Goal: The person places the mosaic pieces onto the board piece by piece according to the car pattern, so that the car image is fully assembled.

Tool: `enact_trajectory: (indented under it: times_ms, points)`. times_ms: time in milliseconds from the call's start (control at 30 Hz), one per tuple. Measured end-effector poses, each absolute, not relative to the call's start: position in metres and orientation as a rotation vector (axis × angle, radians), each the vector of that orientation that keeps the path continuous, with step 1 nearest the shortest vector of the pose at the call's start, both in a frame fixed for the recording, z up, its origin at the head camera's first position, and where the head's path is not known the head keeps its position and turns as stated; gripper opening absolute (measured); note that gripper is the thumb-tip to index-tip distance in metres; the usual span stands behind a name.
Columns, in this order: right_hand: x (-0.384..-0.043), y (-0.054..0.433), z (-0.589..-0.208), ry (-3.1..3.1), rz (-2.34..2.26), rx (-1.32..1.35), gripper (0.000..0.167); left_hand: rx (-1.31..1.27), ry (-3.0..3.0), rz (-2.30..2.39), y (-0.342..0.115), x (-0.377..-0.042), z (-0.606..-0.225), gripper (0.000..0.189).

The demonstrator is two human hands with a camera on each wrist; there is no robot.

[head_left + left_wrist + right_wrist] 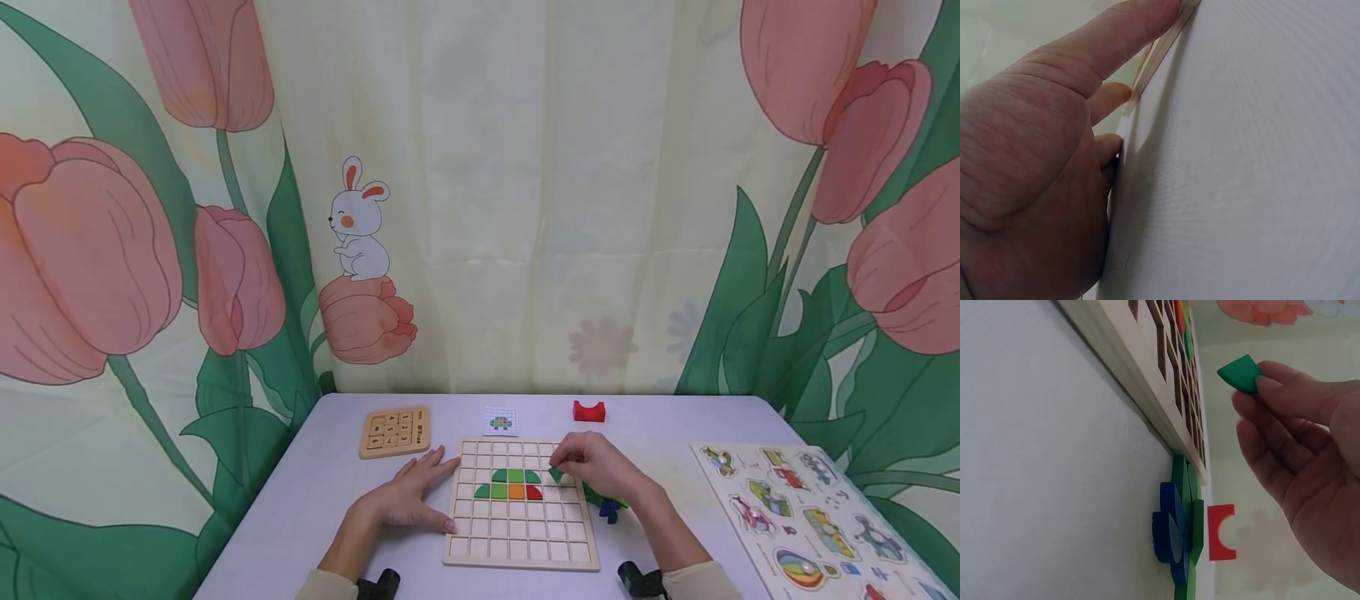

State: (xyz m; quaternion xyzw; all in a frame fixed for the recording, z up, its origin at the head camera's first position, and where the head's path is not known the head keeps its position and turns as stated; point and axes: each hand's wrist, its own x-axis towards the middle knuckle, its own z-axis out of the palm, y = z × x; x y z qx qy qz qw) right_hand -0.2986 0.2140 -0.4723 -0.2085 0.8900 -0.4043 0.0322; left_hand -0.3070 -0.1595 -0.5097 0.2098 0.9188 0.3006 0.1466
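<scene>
A wooden grid board lies on the table with two rows of coloured blocks set in its cells: light green squares, dark green quarter-rounds, an orange square and a red quarter-round. My left hand rests at the board's left edge, fingers spread and thumb at the frame. Above the board's right side, my right hand pinches a green quarter-round block between thumb and fingers. Green and blue blocks lie beside the board's right edge, partly behind my right hand in the head view.
Behind the board lie a small pattern card and a red block with a curved notch. A wooden number puzzle sits at the back left. A picture sheet covers the table's right side. A patterned curtain hangs behind.
</scene>
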Motion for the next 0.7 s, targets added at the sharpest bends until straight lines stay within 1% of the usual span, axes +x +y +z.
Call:
enact_trajectory:
  times_ms: [433,700]
  points:
    - [-0.298,0.203,-0.476,2.713,-1.053,-0.724,0.022,0.665,2.642,0.848,-0.162,-0.311,-0.512,0.111]
    - [-0.297,0.198,-0.477,2.666,-1.061,-0.755,0.023,0.665,2.64,0.85,-0.161,-0.31,-0.512,0.11]
